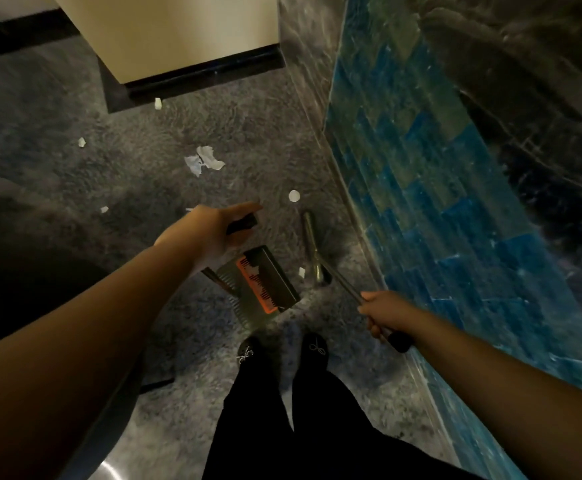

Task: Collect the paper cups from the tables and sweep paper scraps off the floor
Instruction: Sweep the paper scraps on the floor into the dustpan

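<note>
My left hand point(209, 230) grips the black handle end point(242, 223) of a long-handled dustpan point(265, 282), whose dark tray with an orange comb rests on the grey floor before my feet. Gripped in my right hand point(386, 315) is the metal broom handle point(341, 280); its head point(312, 244) lies on the floor beside the blue tiled wall. White paper scraps are scattered on the floor: a torn clump point(203, 160), a round piece point(294, 196), a small bit point(301, 271) by the broom, and others point(82, 142) further left.
A blue tiled wall point(438, 188) runs along the right. A cream pillar with a black base point(192, 74) stands ahead. A dark rounded object point(22, 271) sits at the left. My shoes point(282, 351) are just behind the dustpan.
</note>
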The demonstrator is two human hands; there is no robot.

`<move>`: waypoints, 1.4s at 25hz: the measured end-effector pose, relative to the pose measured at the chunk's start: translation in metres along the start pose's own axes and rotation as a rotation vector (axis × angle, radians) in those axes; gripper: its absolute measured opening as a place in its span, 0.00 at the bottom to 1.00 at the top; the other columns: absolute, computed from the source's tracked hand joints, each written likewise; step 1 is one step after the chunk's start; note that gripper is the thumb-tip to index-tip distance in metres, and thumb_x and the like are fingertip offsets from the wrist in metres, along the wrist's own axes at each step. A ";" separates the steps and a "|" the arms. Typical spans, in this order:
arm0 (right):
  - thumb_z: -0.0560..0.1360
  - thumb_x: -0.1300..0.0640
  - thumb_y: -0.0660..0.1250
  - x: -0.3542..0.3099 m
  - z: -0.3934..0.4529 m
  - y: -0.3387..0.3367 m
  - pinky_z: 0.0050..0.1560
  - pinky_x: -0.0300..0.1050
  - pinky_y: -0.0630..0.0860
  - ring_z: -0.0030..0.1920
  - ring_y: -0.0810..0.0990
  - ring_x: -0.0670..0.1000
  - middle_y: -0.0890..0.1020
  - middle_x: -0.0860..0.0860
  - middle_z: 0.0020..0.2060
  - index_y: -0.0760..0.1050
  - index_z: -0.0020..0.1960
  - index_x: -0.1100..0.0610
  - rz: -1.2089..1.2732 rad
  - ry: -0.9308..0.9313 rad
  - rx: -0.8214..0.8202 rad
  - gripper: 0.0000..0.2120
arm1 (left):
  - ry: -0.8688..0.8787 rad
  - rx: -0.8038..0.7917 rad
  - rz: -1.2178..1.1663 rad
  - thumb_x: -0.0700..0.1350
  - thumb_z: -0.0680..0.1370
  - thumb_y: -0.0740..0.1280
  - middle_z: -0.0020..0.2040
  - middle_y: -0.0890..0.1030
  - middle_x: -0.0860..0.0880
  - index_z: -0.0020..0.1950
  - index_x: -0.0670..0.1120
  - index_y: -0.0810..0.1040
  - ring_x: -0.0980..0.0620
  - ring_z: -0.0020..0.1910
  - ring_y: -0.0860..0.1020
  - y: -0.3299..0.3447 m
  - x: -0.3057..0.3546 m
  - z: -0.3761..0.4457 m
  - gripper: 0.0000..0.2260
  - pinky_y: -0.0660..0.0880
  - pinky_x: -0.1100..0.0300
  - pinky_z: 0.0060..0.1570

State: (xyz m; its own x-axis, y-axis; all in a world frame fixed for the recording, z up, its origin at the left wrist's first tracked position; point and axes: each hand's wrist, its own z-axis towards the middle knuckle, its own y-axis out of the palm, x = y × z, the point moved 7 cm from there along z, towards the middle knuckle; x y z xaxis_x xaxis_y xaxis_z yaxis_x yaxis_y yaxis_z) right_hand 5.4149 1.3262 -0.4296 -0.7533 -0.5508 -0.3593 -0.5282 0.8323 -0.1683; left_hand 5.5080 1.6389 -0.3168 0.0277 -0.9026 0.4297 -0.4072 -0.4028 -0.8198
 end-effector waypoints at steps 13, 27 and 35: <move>0.81 0.63 0.57 -0.043 -0.029 0.062 0.20 0.33 0.64 0.18 0.67 0.45 0.71 0.55 0.29 0.66 0.72 0.53 0.056 0.041 -0.150 0.20 | 0.073 -0.001 -0.023 0.53 0.78 0.66 0.54 0.82 0.42 0.73 0.61 0.67 0.42 0.51 0.81 -0.007 -0.016 0.022 0.22 0.78 0.46 0.51; 0.80 0.62 0.59 -0.086 -0.050 0.062 0.21 0.34 0.65 0.18 0.69 0.46 0.71 0.55 0.27 0.68 0.71 0.50 0.044 -0.086 0.088 0.20 | 0.152 0.079 -0.061 0.55 0.78 0.66 0.51 0.83 0.45 0.73 0.60 0.67 0.45 0.47 0.82 -0.045 -0.060 -0.016 0.24 0.77 0.53 0.44; 0.80 0.64 0.59 -0.160 -0.026 0.010 0.20 0.34 0.64 0.21 0.67 0.48 0.71 0.56 0.29 0.66 0.73 0.54 0.074 -0.128 0.124 0.21 | 0.195 0.135 -0.003 0.48 0.76 0.71 0.55 0.82 0.43 0.73 0.56 0.69 0.46 0.49 0.80 -0.096 -0.069 0.048 0.26 0.72 0.60 0.46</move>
State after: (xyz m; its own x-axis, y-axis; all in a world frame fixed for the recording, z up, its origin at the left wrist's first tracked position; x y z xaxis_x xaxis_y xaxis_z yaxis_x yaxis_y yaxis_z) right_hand 5.5195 1.4208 -0.3499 -0.7281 -0.4816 -0.4878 -0.4150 0.8761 -0.2455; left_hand 5.5893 1.7326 -0.2865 -0.1532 -0.8600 0.4867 -0.2810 -0.4342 -0.8558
